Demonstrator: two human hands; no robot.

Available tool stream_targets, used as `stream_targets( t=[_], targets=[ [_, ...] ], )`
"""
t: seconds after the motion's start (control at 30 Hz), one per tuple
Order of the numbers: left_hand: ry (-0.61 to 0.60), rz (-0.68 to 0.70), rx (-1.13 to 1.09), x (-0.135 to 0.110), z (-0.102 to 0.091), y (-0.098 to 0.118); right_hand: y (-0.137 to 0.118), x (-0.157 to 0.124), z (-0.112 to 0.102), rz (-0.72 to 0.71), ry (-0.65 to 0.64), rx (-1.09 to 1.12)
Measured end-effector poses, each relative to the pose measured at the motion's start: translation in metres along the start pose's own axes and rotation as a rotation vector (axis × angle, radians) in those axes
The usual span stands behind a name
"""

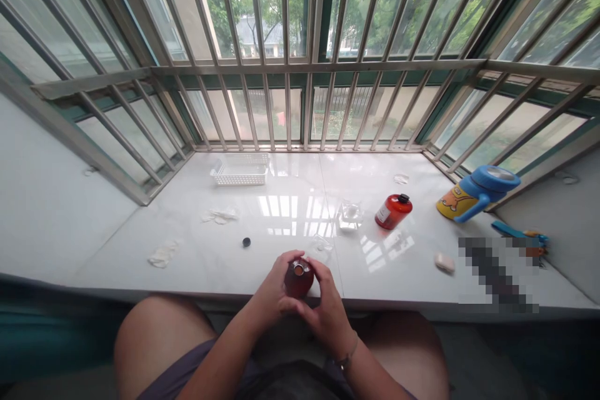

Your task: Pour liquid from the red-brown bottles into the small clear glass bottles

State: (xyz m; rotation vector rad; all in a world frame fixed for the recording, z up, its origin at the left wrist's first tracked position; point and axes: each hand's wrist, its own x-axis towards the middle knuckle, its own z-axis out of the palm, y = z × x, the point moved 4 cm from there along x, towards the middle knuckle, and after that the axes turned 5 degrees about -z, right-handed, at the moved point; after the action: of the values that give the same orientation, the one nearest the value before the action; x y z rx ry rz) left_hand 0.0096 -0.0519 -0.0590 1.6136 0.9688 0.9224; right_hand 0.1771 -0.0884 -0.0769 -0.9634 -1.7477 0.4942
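A small dark red-brown bottle (299, 277) stands upright at the near edge of the white sill, its mouth uncapped. My left hand (274, 290) is wrapped round its left side, and my right hand (327, 306) clasps its right side. A small black cap (246, 242) lies on the sill to the left, apart from both hands. A second red bottle (392, 210) with a black cap lies tilted further back on the right. Two small clear cups (351, 213) (321, 246) sit between the bottles.
A white plastic basket (240, 170) stands at the back left. Crumpled clear wrappers (163, 255) (219, 216) lie on the left. A blue and yellow child's cup (475, 194) lies at the right, a small white lump (444, 262) nearer. Metal window bars (300, 69) enclose the sill.
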Motion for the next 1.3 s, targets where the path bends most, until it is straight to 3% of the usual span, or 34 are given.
stream_targets(
  t=[0.2, 0.33, 0.57, 0.73, 0.87, 0.97, 1.1, 1.3],
  targets=[
    [-0.079, 0.112, 0.036, -0.005, 0.017, 0.0, 0.011, -0.008, 0.009, 0.148, 0.078, 0.09],
    [-0.086, 0.114, 0.109, -0.008, 0.018, 0.011, 0.013, -0.021, 0.001, 0.19, 0.137, 0.074],
    [0.217, 0.001, 0.267, 0.015, 0.013, 0.019, 0.035, -0.035, -0.057, 0.313, 0.325, -0.093],
    [0.246, -0.008, 0.392, 0.049, 0.036, 0.005, 0.063, -0.022, -0.096, 0.357, 0.422, -0.178],
    [0.229, -0.004, 0.439, 0.069, 0.048, -0.002, 0.071, -0.009, -0.099, 0.377, 0.416, -0.161],
    [0.142, -0.045, 0.38, 0.07, 0.042, -0.003, 0.069, -0.005, -0.093, 0.352, 0.416, -0.141],
    [0.028, -0.109, 0.301, 0.052, 0.017, -0.006, 0.069, -0.006, -0.084, 0.341, 0.405, -0.132],
    [0.088, -0.194, 0.302, 0.028, -0.018, -0.008, 0.067, -0.008, -0.072, 0.3, 0.365, -0.116]
  ],
)
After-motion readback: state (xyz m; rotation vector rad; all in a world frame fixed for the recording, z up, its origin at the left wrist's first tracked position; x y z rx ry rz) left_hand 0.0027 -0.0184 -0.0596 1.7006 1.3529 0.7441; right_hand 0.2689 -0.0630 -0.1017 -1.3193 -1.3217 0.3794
